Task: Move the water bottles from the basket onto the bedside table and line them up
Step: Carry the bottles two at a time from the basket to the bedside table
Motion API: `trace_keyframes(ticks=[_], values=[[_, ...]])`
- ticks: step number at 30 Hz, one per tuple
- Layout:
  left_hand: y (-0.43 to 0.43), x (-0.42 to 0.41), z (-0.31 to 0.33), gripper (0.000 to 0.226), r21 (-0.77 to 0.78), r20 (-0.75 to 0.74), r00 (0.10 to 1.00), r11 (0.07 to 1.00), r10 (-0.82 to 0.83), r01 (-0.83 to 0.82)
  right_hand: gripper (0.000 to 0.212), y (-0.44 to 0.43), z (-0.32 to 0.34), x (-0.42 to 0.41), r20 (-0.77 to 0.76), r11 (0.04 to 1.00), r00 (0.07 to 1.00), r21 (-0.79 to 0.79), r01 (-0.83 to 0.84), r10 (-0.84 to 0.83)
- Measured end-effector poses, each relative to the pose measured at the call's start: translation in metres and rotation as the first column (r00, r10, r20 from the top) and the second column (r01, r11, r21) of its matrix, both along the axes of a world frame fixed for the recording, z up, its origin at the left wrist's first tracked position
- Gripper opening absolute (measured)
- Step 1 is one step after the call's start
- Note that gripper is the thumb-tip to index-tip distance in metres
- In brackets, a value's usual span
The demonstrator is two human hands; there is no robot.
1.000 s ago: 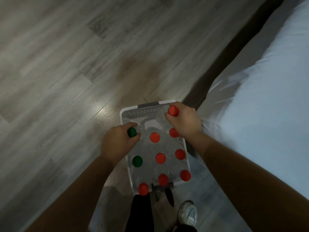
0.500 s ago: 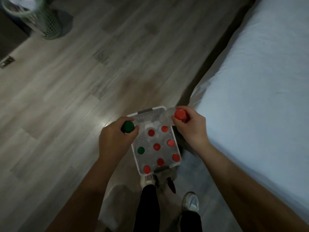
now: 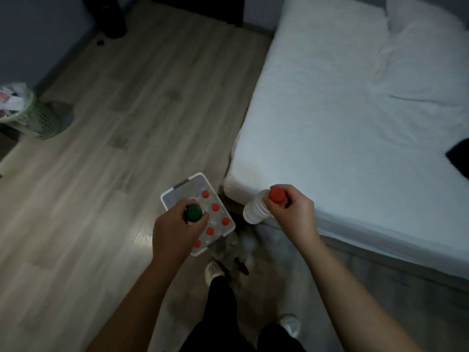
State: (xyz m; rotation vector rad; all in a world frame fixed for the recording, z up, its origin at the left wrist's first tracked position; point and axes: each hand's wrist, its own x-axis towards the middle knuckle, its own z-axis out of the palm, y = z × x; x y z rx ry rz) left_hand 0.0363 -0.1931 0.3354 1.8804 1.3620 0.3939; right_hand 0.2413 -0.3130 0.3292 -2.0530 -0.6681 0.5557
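A white plastic basket [image 3: 177, 188] stands on the wooden floor beside the bed's corner, with several clear red-capped water bottles [image 3: 215, 207] upright in it. My left hand [image 3: 175, 229] grips a green-capped bottle [image 3: 194, 212] by its neck, lifted above the basket; its body is hidden under the hand. My right hand [image 3: 291, 212] holds a red-capped bottle [image 3: 256, 208] by the cap end, tilted, to the right of the basket near the mattress corner. The bedside table is not in view.
A bed with a white sheet [image 3: 355, 110] fills the right side. A green mesh bin [image 3: 33, 115] stands at the far left by the wall. Dark objects [image 3: 111, 21] sit at the far wall. My legs and shoes [image 3: 214, 271] are below the basket.
Both hands have lifted their bottles out of the basket. The right hand moved right toward the bed. The view pulled back and up, showing more of the room.
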Motion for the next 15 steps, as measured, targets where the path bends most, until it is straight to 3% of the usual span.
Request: trace_keyframes(ticks=[9,15], values=[[-0.141,0.082,0.030,0.015,0.156,0.029,0.947,0.937,-0.320,0.312,0.022,-0.211,0.022,0.040,-0.013,0.952,0.952,-0.014,0.306,-0.307],[-0.264,0.143,0.035,0.018,0.056,0.110,0.910,0.917,-0.399,0.395,0.020,-0.366,0.029,0.055,0.059,0.875,0.873,0.005,0.484,-0.484]])
